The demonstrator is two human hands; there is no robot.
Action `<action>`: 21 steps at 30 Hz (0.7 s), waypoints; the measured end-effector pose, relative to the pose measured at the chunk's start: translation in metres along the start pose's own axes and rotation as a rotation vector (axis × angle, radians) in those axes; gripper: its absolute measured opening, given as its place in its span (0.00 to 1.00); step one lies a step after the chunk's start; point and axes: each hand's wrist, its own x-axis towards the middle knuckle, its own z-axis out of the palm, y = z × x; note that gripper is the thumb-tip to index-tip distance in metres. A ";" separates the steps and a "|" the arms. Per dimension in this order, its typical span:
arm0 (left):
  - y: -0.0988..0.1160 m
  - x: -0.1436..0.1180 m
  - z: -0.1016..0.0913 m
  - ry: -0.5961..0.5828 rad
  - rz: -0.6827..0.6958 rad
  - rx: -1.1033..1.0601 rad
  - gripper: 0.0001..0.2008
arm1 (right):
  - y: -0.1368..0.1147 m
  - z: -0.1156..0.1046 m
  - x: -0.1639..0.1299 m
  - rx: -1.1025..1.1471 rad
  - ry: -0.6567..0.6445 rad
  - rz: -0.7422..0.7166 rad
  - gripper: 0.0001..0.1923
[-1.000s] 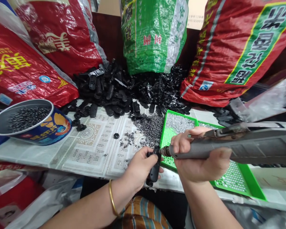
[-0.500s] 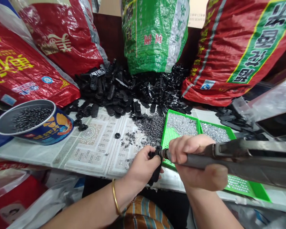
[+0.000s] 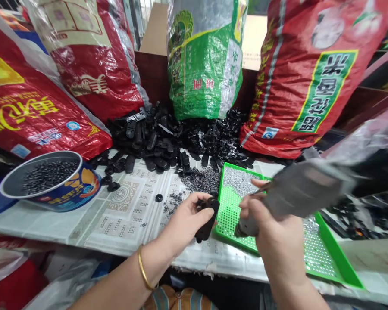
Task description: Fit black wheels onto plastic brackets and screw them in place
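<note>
My left hand [image 3: 190, 217] grips a black plastic part [image 3: 206, 226] by its upper end, thumb across its face, above the front of the table. My right hand [image 3: 280, 237] is wrapped round a grey power screwdriver [image 3: 297, 189], blurred by motion. Its nose points down and left over the green tray [image 3: 237, 248], apart from the black part. Small silver screws [image 3: 241, 178] lie in the tray's far left section. Beyond my left hand, tiny dark pieces [image 3: 202, 178] are scattered on the table.
Black plastic parts [image 3: 155, 142] are heaped at the back, below a green sack [image 3: 200, 99] and red sacks [image 3: 284, 86]. A blue tub [image 3: 74, 189] of small dark pieces stands at left. More black parts [image 3: 345, 215] lie to the right.
The screwdriver's nose has come away from the black plastic part and moved right, over the tray. My left hand still holds the part, now turned face up. The view has tilted upward.
</note>
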 end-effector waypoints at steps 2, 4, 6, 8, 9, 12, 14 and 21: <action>0.009 -0.001 0.004 -0.053 0.066 -0.071 0.16 | 0.008 0.000 0.002 -0.195 -0.034 0.085 0.12; 0.014 -0.001 0.007 -0.111 0.122 -0.097 0.19 | 0.012 0.001 0.004 -0.257 -0.075 0.088 0.14; 0.014 -0.002 0.009 -0.122 0.148 -0.090 0.20 | 0.015 0.002 0.006 -0.201 -0.090 0.066 0.15; 0.011 -0.004 0.008 -0.114 0.125 -0.092 0.19 | 0.016 0.002 0.009 -0.102 -0.047 0.033 0.15; 0.009 -0.006 0.008 -0.112 0.099 -0.093 0.18 | 0.017 0.002 0.010 -0.059 -0.010 0.016 0.15; 0.004 -0.012 0.007 -0.124 0.010 -0.040 0.12 | 0.020 0.000 0.013 0.015 0.076 -0.006 0.16; 0.004 -0.016 0.009 -0.114 -0.007 0.039 0.09 | 0.021 0.000 0.013 0.012 0.100 0.013 0.17; -0.001 -0.018 0.011 -0.025 0.033 0.142 0.09 | 0.019 -0.004 0.011 -0.065 0.115 0.004 0.12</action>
